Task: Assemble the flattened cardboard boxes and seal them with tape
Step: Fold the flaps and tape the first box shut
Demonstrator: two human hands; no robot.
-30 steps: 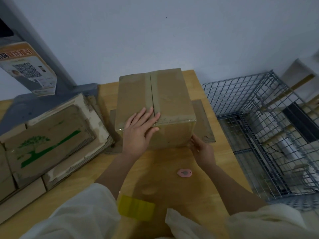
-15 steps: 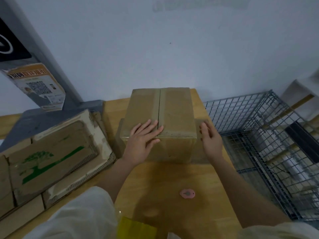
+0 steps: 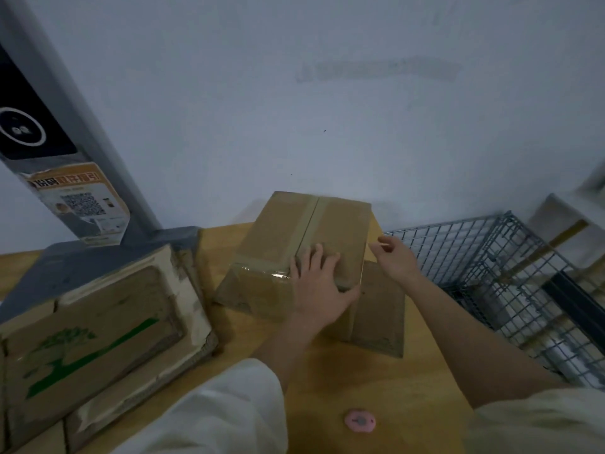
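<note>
**Taped box on the wooden table, both hands at its near right corner**

On the wooden table [image 3: 386,381], pushed up near the pale wall, stands the assembled cardboard box [image 3: 288,231], turned at an angle so that one corner points toward the person. A strip of brown tape [image 3: 306,224] runs along the seam where its two top flaps meet, and clear tape [image 3: 262,268] glints over the near top edge, left of the hands.

The left hand [image 3: 319,286] lies flat on the box's top at the near end of the seam — fingers straight and spread, thumb reaching out along the near right corner. It presses down; nothing is curled inside it. The right hand [image 3: 394,258] sits just off the box's right top edge, its fingers drawn together with the fingertips pointing at that edge; whether it pinches anything between them cannot be told from this view.

Left of the box, well apart from it, lies a worn carton printed with a green tree [image 3: 95,339], and behind that carton rises a grey post carrying a QR-code sticker [image 3: 82,204]. Right of the box, past the table's edge, stands a grey wire cage [image 3: 491,267]. Nearer the person than the box, a small pink round object [image 3: 359,421] rests on the tabletop — too small to identify. White sleeves [image 3: 235,411] cover both upper arms.
</note>
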